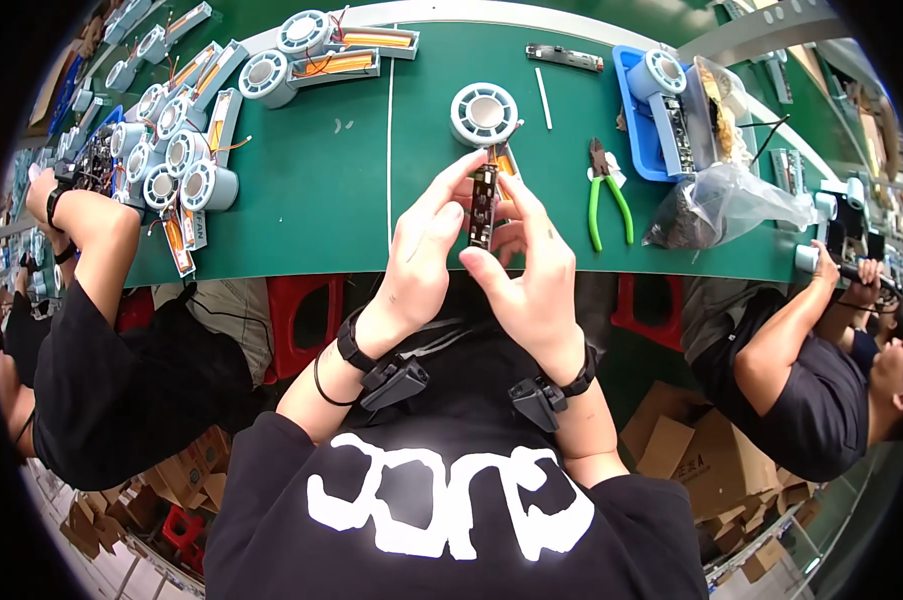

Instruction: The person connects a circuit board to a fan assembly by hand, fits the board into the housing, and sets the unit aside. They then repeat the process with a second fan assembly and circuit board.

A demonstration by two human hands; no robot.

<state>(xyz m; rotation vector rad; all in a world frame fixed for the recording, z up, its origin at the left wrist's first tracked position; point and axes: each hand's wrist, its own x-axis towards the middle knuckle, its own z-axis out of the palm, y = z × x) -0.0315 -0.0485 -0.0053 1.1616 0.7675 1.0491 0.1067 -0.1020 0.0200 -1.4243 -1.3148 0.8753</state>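
Note:
A narrow dark circuit board stands lengthwise between my two hands at the table's near edge. My left hand grips it from the left, fingertips at its upper end. From the right, my right hand closes round it, the thumb by its lower end. Just beyond my fingertips lies a light-blue handheld fan body with a round, grilled head. Its handle, with an orange strip inside, is partly hidden behind the board and my right fingers.
Green-handled cutters lie to the right, near a blue tray and a clear plastic bag. Farther back are a thin white stick and another board. Several fan bodies crowd the left, where a co-worker's arm reaches in.

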